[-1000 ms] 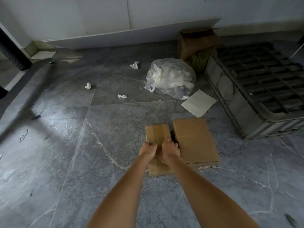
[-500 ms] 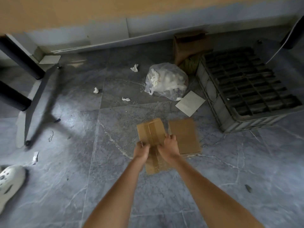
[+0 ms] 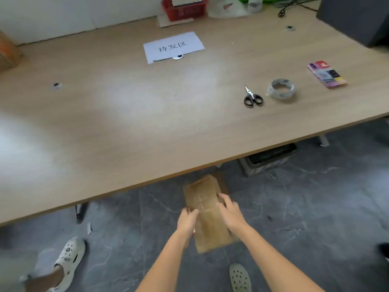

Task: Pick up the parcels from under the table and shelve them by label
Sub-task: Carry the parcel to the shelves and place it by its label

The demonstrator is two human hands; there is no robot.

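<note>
Both hands grip one flat cardboard parcel (image 3: 207, 209) off the floor, just in front of the near edge of the wooden table (image 3: 130, 114). The left hand (image 3: 187, 221) is closed on the parcel's left edge, and the right hand (image 3: 229, 211) is clamped on its right edge, fingers curled over the top face. The parcel tilts, its far end pointing toward the table's underside.

The main risk, as I judge it, is that the far end knocks the table's edge if the parcel is raised before it is drawn clear. The grip sits only on the side edges, so a thin, flexible carton could bow or slide out. No label is readable on the visible face, so shelving it wrongly is possible unless it is turned and checked. A second brown parcel (image 3: 221, 180) seems to lie just behind it under the table edge and could be forgotten.

Containers: at the table's far edge a red basket (image 3: 184, 8) holds what look like stacked papers or cards, too small to tell. Under the table's right part sits a dark crate (image 3: 271, 160), its contents hidden. On the table, a paper sign (image 3: 173, 47), scissors (image 3: 252, 98) and a tape roll (image 3: 281, 89) lie loose.
</note>
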